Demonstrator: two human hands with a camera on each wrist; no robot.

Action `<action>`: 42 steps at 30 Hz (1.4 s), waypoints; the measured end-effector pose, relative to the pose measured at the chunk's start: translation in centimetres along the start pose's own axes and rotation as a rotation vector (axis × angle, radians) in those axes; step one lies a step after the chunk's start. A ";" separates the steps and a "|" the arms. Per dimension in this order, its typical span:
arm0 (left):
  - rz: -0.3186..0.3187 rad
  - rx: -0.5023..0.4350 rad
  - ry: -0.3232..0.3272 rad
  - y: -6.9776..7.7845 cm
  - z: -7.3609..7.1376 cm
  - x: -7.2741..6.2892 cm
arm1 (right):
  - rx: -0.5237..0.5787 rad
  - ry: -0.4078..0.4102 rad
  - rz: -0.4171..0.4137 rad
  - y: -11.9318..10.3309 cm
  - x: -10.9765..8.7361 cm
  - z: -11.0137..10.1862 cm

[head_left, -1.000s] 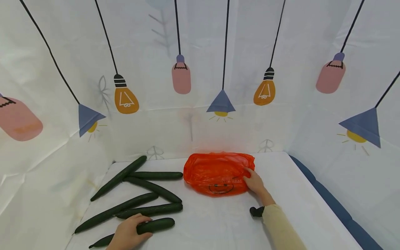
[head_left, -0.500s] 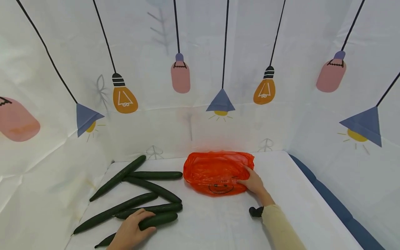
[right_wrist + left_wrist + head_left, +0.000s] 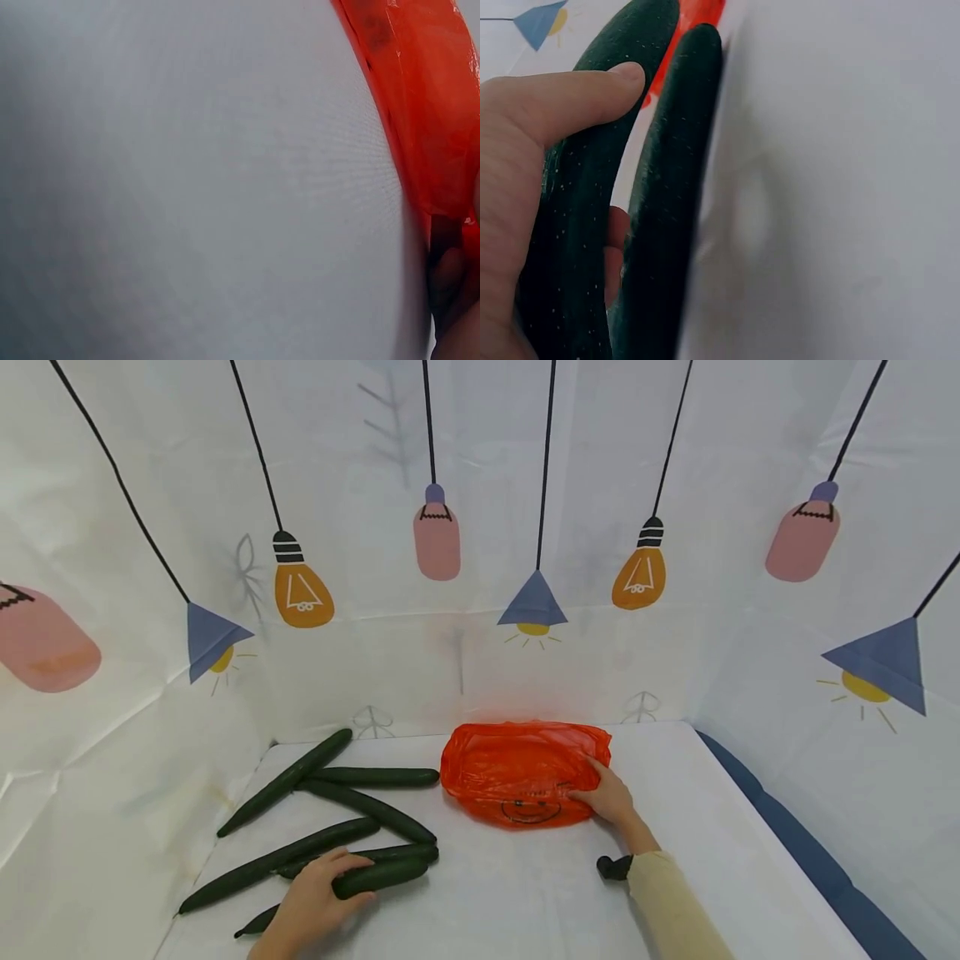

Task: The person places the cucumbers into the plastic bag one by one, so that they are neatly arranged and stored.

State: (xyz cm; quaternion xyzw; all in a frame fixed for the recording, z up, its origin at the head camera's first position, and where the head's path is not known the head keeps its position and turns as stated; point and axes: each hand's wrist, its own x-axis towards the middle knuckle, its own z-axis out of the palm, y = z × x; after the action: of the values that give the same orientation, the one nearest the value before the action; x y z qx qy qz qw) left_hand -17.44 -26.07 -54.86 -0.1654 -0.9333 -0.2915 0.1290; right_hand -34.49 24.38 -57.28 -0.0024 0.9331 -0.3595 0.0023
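Note:
My left hand point(image 3: 318, 893) grips a dark green cucumber point(image 3: 382, 877) around its middle, at the front left of the table. In the left wrist view the thumb point(image 3: 604, 94) lies across this cucumber, and fingertips show in the gap beside a second cucumber point(image 3: 676, 150). A red-orange plastic bag point(image 3: 517, 768) with a printed smiling face sits at the back centre, its mouth spread. My right hand point(image 3: 611, 797) holds the bag's right side, thumb in front; in the right wrist view a fingertip point(image 3: 450, 266) shows at the bag's lower edge.
Several more cucumbers lie at the left, among them one slanting at the back point(image 3: 288, 783), one straight point(image 3: 375, 777) and one longer at the front point(image 3: 277, 867). A white sheet wall point(image 3: 480, 677) with printed lamps surrounds the white table point(image 3: 540, 893). Blue padding point(image 3: 795, 843) lines the right edge.
My left hand has raised the cucumber and moved it slightly away from me, so it now overlaps the cucumber behind it. The right thumb has shifted left over the bag's front.

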 end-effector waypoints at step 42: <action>0.128 -0.035 -0.133 5.5 0.2 8.5 | 0.211 0.042 0.025 -0.8 -0.4 -0.7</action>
State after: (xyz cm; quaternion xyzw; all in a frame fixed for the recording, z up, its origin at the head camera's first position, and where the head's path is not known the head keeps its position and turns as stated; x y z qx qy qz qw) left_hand -23.12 -19.73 -49.42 -0.2461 -0.9220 -0.2872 0.0823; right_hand -34.06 24.25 -56.21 0.0170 0.8900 -0.4556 -0.0124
